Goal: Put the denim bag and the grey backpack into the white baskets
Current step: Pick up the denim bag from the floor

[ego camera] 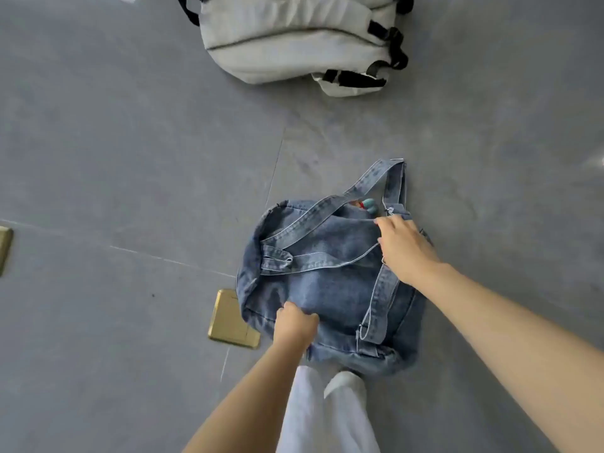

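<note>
Head view looks straight down at a grey tiled floor (130,142). The denim bag (327,289) lies flat on the floor just beyond the person's white trouser legs (327,416), its mouth turned to the far side, where something small and coloured (367,204) shows in the opening. Its straps (376,181) cross the upper face and loop out past the far right corner.

The left hand (295,325) is at the bag's near left part, fingers (287,310) curled shut into a fist with a fold of denim bunched under them. The right hand (405,246) rests on the bag's far right edge, by the mouth and over a strap; its fingers (385,222) bend down onto the cloth, but whether they pinch it or only press on it cannot be told.

The backpack (294,44) lies on the floor at the far side, well apart from the bag and from both hands, its black straps (389,47) along its right edge; its far end is cut off by the frame.

A brass floor plate (232,322) sits just left of the bag, touching or slipping under its left edge. A second brass plate (5,250) shows at the left edge of the frame
</note>
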A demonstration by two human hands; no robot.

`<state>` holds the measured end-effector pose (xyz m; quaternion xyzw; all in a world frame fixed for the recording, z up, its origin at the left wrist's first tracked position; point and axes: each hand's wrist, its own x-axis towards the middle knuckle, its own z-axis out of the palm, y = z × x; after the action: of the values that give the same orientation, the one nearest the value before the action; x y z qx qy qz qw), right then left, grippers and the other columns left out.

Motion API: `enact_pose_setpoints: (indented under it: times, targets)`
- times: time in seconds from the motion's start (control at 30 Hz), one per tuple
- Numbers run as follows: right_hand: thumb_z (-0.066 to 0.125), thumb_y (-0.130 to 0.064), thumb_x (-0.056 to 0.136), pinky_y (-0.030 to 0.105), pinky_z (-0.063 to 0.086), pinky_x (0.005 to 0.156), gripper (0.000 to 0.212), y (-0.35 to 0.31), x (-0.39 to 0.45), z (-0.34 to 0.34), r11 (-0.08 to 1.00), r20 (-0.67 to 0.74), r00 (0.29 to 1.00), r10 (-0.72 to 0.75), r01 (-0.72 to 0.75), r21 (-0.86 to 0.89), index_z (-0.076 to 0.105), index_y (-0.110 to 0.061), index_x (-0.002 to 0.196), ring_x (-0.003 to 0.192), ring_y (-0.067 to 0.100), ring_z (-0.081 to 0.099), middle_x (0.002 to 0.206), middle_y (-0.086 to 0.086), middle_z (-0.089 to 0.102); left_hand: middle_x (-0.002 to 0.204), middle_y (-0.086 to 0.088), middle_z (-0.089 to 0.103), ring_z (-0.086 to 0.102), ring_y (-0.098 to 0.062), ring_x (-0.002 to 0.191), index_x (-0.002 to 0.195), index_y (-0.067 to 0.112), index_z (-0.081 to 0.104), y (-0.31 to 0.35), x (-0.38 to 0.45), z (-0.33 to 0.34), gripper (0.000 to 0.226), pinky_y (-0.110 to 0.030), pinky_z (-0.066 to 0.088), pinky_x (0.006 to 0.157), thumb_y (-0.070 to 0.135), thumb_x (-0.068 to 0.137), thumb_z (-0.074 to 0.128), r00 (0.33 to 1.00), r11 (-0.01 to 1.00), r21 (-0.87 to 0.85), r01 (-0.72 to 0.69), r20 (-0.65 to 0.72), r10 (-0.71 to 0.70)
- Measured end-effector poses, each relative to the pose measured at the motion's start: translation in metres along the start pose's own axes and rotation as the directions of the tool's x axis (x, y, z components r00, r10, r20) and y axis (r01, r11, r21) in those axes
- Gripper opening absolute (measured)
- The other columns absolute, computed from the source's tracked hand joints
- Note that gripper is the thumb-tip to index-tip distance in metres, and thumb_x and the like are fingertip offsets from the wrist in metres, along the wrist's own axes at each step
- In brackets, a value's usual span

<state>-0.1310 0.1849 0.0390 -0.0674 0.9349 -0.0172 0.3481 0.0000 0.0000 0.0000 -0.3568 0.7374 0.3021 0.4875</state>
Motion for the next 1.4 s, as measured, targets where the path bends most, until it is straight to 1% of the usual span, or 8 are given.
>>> enact_pose_setpoints:
  times: [0.17,0.27,0.33,0.53,0.73,0.97,1.13,1.4]
  targets:
    - [0.064,-0.043,0.085,0.052,0.042,0.101,0.09,0.004,0.017,0.029,0.999,0.156,0.987,0.04,-0.043,0.018,0.011,-0.014,0.151,0.133,0.04,0.03,0.153,0.008,0.021,0.137,-0.017,0.045,0.047,-0.035,0.126,0.13,0.002,0.041,0.008,0.022,0.03,0.059,-0.041,0.042,0.1,0.039,0.089,0.062,0.999,0.999,0.031,0.032,0.008,-0.032]
    - [0.073,-0.046,0.076,0.053,0.046,0.096,0.108,0.006,0.017,0.047,0.997,0.181,0.981,0.072,-0.065,-0.042,0.003,-0.013,0.152,0.132,0.04,0.031,0.15,0.011,0.023,0.134,-0.014,0.047,0.049,-0.034,0.124,0.126,0.004,0.047,0.011,0.025,0.039,0.039,-0.042,0.042,0.096,0.028,0.096,0.05,0.995,0.987,0.154,-0.035,-0.086,0.049]
    - [0.075,-0.043,0.074,0.052,0.047,0.093,0.099,0.005,0.017,0.055,0.99,0.134,0.985,0.111,-0.098,-0.1,0.017,-0.007,0.146,0.127,0.038,0.036,0.141,0.012,0.035,0.127,-0.012,0.053,0.054,-0.032,0.118,0.12,0.008,0.053,0.013,0.028,0.039,0.027,-0.04,0.043,0.088,0.016,0.097,0.04,0.986,0.979,0.189,-0.075,-0.13,0.1]
    - [0.057,-0.02,0.091,0.049,0.042,0.087,0.02,-0.002,0.013,0.07,0.978,0.02,0.978,0.209,-0.209,-0.028,0.056,-0.013,0.11,0.115,0.036,0.047,0.121,0.008,0.054,0.095,-0.01,0.061,0.057,-0.03,0.087,0.084,0.011,0.052,-0.001,0.022,0.031,0.013,-0.039,0.047,0.074,0.014,0.094,0.043,0.954,0.971,0.026,-0.239,-0.18,0.239]
    - [0.059,-0.021,0.086,0.039,0.048,0.073,0.013,0.004,-0.023,0.055,0.955,-0.045,0.982,0.183,-0.167,0.244,0.06,-0.013,0.097,0.094,0.034,0.059,0.101,0.006,0.062,0.085,-0.002,0.053,0.048,-0.022,0.074,0.087,0.009,0.051,-0.017,-0.033,0.026,0.013,-0.033,0.035,0.064,0.014,0.097,0.046,0.885,0.918,-0.067,-0.392,-0.3,0.356]
    - [0.062,-0.003,0.077,0.035,0.04,0.064,0.014,0.014,-0.094,-0.021,0.866,-0.138,0.965,0.225,-0.133,0.483,0.062,-0.007,0.091,0.086,0.036,0.056,0.093,0.01,0.062,0.071,0.002,0.059,0.052,-0.014,0.067,0.077,0.013,0.053,0.008,-0.132,-0.012,0.018,-0.016,0.04,0.058,0.016,0.095,0.052,0.935,0.877,-0.37,-0.306,-0.292,0.203]
    - [0.063,-0.007,0.083,0.03,0.037,0.058,0.013,0.01,-0.165,-0.103,0.689,-0.073,0.944,0.321,-0.181,0.702,0.061,-0.019,0.087,0.07,0.025,0.056,0.075,0.004,0.063,0.072,-0.007,0.063,0.058,-0.021,0.071,0.079,0.004,0.059,0.031,-0.217,-0.059,0.016,-0.035,0.05,0.073,0.009,0.093,0.054,0.958,0.745,-0.615,-0.258,-0.262,0.116]
    - [0.063,-0.007,0.086,0.028,0.041,0.066,0.004,-0.011,-0.295,-0.265,0.191,0.017,0.942,0.334,-0.085,0.978,0.066,-0.011,0.085,0.074,0.016,0.056,0.081,0.011,0.068,0.072,-0.006,0.053,0.047,-0.017,0.07,0.078,0.005,0.057,0.082,-0.388,-0.161,0.018,-0.026,0.041,0.065,0.006,0.095,0.05,0.925,0.591,-0.718,-0.367,-0.351,0.148]
